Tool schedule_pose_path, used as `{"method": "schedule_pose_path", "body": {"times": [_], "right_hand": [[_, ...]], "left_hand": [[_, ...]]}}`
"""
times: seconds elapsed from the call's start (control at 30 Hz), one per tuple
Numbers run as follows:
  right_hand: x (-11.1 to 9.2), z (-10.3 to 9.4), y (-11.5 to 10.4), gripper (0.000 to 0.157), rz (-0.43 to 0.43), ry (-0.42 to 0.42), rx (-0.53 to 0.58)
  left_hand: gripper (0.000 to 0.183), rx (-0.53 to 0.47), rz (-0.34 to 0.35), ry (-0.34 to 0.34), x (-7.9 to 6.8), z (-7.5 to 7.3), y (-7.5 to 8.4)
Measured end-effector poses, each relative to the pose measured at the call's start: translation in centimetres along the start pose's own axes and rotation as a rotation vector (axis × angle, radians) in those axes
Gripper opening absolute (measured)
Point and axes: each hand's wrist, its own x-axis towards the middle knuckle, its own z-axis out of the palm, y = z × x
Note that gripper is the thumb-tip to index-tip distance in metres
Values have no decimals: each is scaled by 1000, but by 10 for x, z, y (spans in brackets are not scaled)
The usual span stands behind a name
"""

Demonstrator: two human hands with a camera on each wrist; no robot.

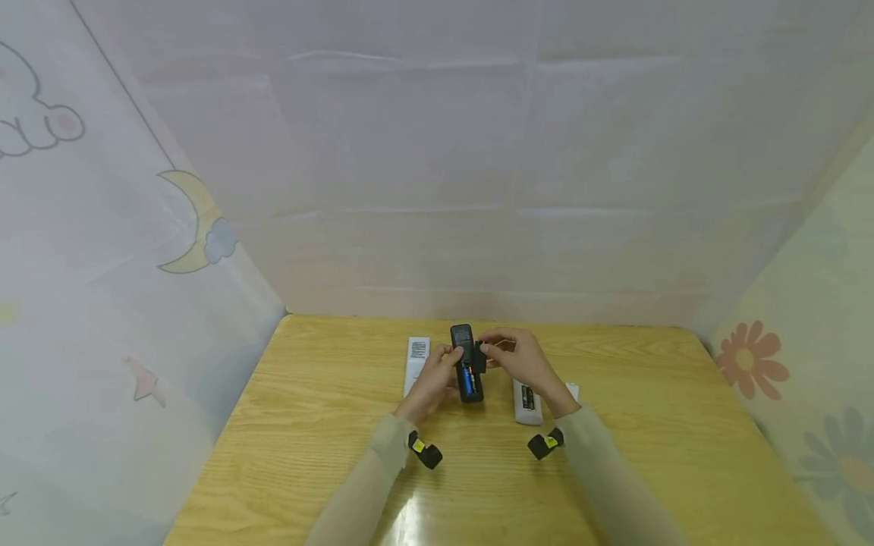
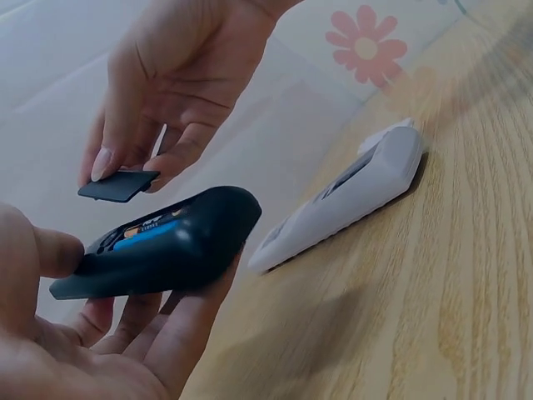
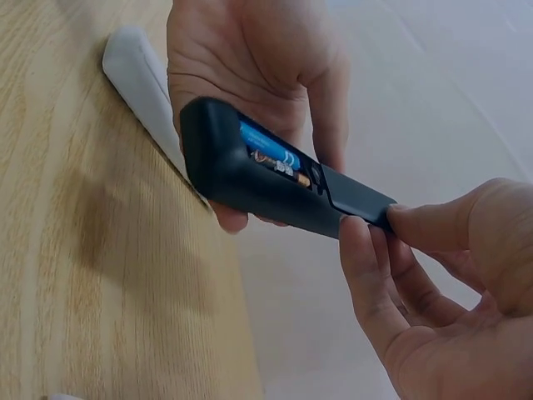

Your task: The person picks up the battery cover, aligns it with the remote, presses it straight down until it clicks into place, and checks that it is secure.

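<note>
My left hand (image 1: 432, 378) grips a black remote control (image 1: 461, 334) above the table, its back facing up. The battery compartment is uncovered; a blue battery (image 3: 268, 145) lies in it beside a second one with a copper-coloured end (image 3: 303, 179). My right hand (image 1: 524, 358) pinches the black battery cover (image 2: 121, 185) between thumb and fingers. In the left wrist view the cover appears held a little above the remote, apart from the open compartment. From the right wrist view, I cannot tell whether cover and remote touch.
A white remote (image 1: 413, 365) with a printed label lies left of my left hand. Under my right forearm lies another white remote (image 1: 529, 416), its battery compartment uncovered. A small white piece (image 1: 572, 390) sits beside it. The wooden table (image 1: 328, 425) meets a cloth-covered wall behind.
</note>
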Motion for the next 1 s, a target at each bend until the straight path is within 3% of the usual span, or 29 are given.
{"method": "schedule_pose_path", "body": {"times": [0.27, 0.77, 1.0], "right_hand": [[0, -1, -2, 30, -5, -17, -5], [-4, -4, -3, 30, 11, -15, 20], [-5, -4, -5, 30, 6, -29, 12]], "left_hand": [[37, -5, 10, -15, 0, -2, 3], [43, 124, 36, 43, 1, -4, 5], [50, 121, 34, 36, 0, -6, 9]]}}
